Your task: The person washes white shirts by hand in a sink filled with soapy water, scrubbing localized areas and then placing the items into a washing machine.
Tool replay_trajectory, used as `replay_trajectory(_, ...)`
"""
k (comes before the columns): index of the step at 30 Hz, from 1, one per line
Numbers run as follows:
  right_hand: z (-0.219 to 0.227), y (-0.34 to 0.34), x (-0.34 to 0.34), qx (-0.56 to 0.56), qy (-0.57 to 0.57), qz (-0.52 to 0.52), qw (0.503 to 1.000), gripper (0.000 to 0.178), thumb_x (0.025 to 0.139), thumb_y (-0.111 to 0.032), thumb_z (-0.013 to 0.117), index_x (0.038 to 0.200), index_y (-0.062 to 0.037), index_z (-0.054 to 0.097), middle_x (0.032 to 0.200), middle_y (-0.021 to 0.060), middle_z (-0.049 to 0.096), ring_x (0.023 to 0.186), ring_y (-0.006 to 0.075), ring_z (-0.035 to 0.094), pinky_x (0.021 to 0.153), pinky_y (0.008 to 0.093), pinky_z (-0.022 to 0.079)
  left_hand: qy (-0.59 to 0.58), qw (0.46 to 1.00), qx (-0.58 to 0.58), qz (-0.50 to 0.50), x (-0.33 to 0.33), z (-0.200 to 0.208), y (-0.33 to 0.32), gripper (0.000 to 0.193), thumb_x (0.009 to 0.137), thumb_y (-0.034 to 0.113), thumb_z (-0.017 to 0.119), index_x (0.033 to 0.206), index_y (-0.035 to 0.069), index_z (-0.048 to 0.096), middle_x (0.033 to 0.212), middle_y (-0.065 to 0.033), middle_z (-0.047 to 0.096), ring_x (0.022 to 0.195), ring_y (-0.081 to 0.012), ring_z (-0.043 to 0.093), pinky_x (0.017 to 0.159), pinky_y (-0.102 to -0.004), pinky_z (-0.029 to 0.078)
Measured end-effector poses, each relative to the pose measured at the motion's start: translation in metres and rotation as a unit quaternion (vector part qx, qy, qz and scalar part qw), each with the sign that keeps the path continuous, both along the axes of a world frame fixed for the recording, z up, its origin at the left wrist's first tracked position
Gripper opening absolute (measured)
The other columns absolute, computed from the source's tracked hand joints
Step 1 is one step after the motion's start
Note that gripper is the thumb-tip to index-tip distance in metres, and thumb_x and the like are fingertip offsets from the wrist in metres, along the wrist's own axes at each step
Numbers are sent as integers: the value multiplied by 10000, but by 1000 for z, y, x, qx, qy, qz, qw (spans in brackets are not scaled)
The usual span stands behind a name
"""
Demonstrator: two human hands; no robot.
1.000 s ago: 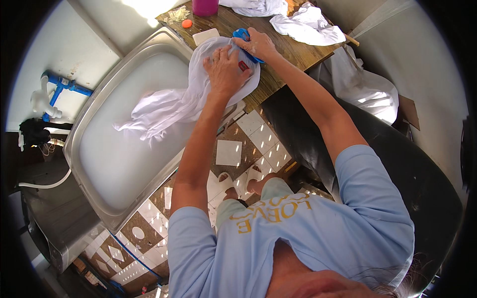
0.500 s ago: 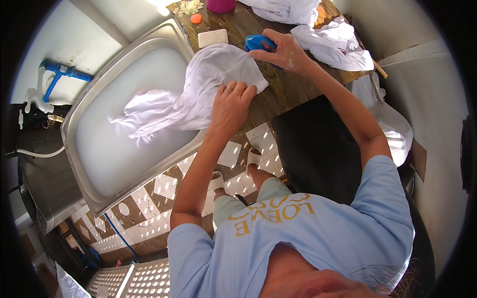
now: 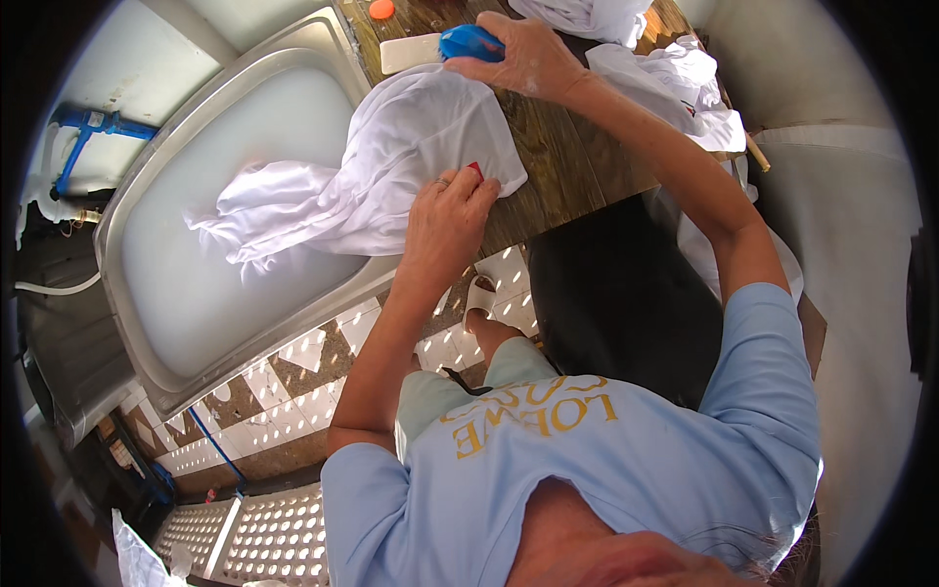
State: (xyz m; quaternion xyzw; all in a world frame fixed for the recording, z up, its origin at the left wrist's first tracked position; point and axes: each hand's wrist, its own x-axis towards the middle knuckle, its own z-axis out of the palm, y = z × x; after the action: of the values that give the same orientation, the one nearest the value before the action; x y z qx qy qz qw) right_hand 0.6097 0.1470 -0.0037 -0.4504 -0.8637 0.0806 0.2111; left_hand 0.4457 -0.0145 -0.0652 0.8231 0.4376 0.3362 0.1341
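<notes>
A white wet cloth (image 3: pixel 421 117) lies across the wooden tabletop (image 3: pixel 572 157), its gathered end trailing into cloudy water in the metal sink (image 3: pixel 337 34). My left hand (image 3: pixel 445 220) pinches the cloth near its right edge, where a small red patch (image 3: pixel 475 168) shows at the fingertips. Beyond the cloth, my right hand (image 3: pixel 538 57) grips a blue scrub brush (image 3: pixel 469 42) by its rounded back; its bristles are hidden. Next to the brush lies a pale soap bar (image 3: pixel 406 54); the brush's left end touches or overlaps it.
More white cloths (image 3: pixel 675 83) are heaped at the table's right. An orange cap (image 3: pixel 381 9) sits behind the soap. Blue pipework (image 3: pixel 103 122) runs along the wall left of the sink. A black rounded surface (image 3: pixel 616 293) stands below the table's front edge.
My right hand has carried the blue brush left to the soap bar. The left hand has curled its fingers on the cloth, and the red patch now shows. The view has shifted slightly.
</notes>
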Motion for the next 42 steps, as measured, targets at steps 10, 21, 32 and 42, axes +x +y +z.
replay_trajectory(10, -6, 21, 9, 118, -22, 33, 992, 539, 743, -561, 695, 798, -56, 516, 656, 167, 601, 587, 341, 606, 538, 366, 478, -41, 999, -7, -11, -2, -2, 1, 170, 729, 30, 631, 886, 94, 651, 821, -53, 564, 776, -263, 583, 672, -379, 478)
replay_trajectory(21, -20, 13, 26, 104, -71, -86, 988, 508, 750, -546, 696, 801, -72, 520, 661, 161, 588, 600, 345, 604, 546, 384, 479, -63, 998, 12, -24, 1, -3, -4, 156, 708, 38, 656, 855, 89, 658, 793, -57, 570, 782, -258, 591, 678, -378, 492)
replay_trajectory(32, -28, 16, 35, 133, -70, -104, 983, 515, 745, -539, 707, 808, -62, 525, 620, 136, 586, 545, 339, 578, 520, 389, 471, -52, 998, 0, -23, 2, -1, -6, 161, 696, 51, 671, 851, 90, 649, 763, -51, 570, 772, -249, 601, 667, -377, 489)
replay_trajectory(42, -34, -7, 6, 95, -51, -40, 993, 556, 750, -594, 669, 816, -59, 530, 619, 154, 586, 610, 355, 616, 557, 419, 484, -52, 997, 21, -46, -4, 7, -2, 125, 743, 88, 660, 868, 98, 653, 710, -42, 543, 723, -237, 581, 621, -363, 454)
